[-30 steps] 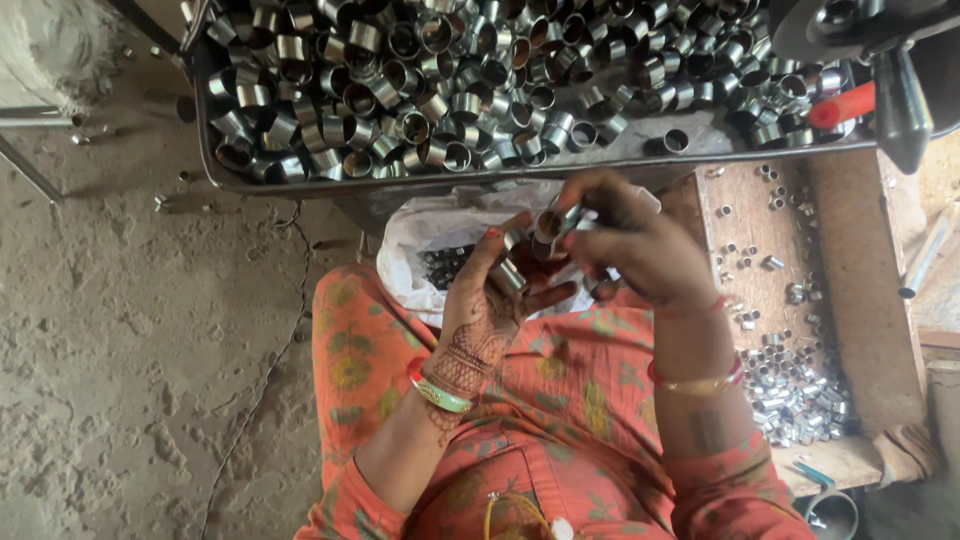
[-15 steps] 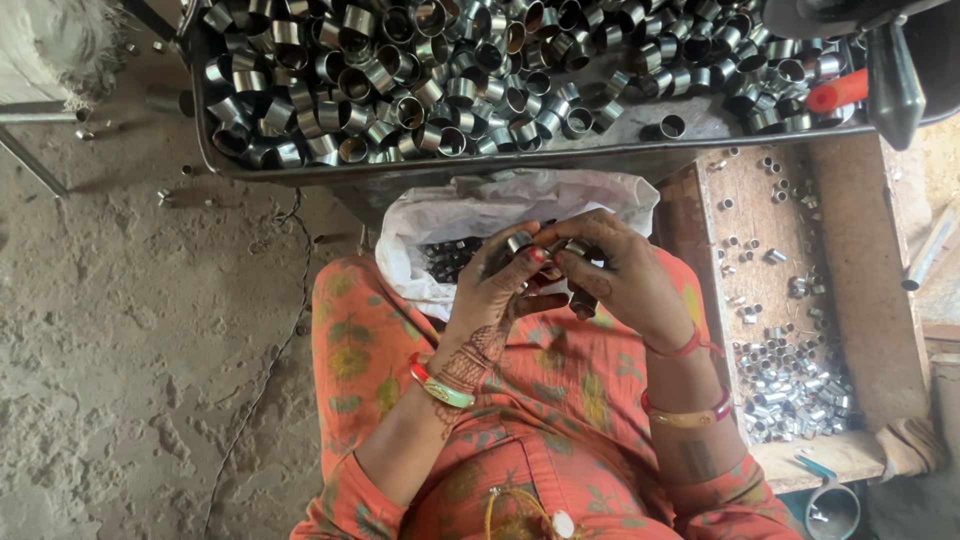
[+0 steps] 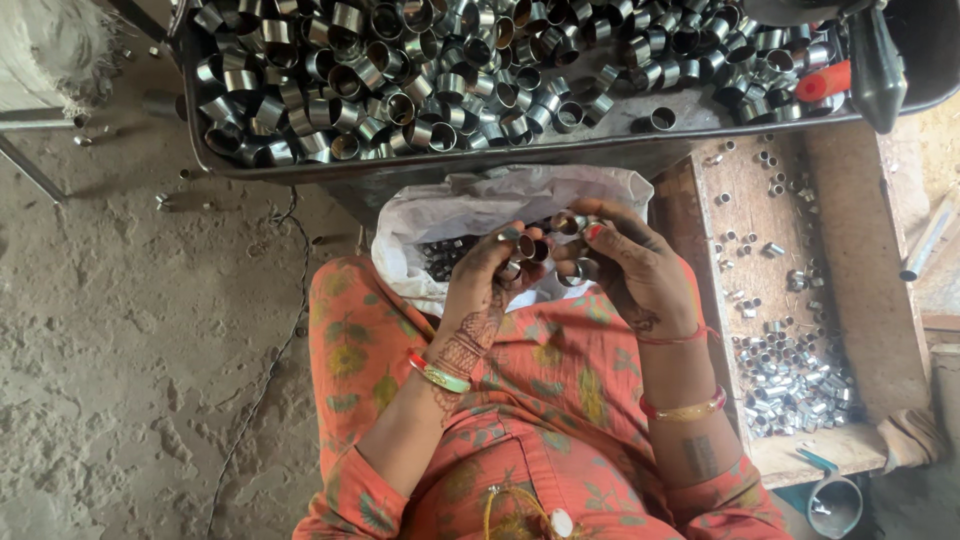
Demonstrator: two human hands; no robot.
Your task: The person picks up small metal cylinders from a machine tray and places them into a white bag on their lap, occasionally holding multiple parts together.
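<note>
My left hand [image 3: 487, 290] and my right hand [image 3: 628, 268] meet over the mouth of a white plastic bag [image 3: 470, 215] that rests on my lap. Both hands hold short metal rings [image 3: 530, 245] between the fingers. The bag holds several small dark metal pieces [image 3: 440, 260]. Beyond the bag, a dark metal tray [image 3: 300, 172] is piled with shiny metal rings [image 3: 400, 60].
A wooden tray [image 3: 870, 270] at my right holds several small silver bushings [image 3: 795, 375] heaped at its near end. A red-handled tool [image 3: 825, 80] lies at the big tray's right. A bare concrete floor [image 3: 130, 350] with a thin wire is at the left.
Both hands have moved down and toward me, from just under the tray's edge to the bag's mouth, still holding rings.
</note>
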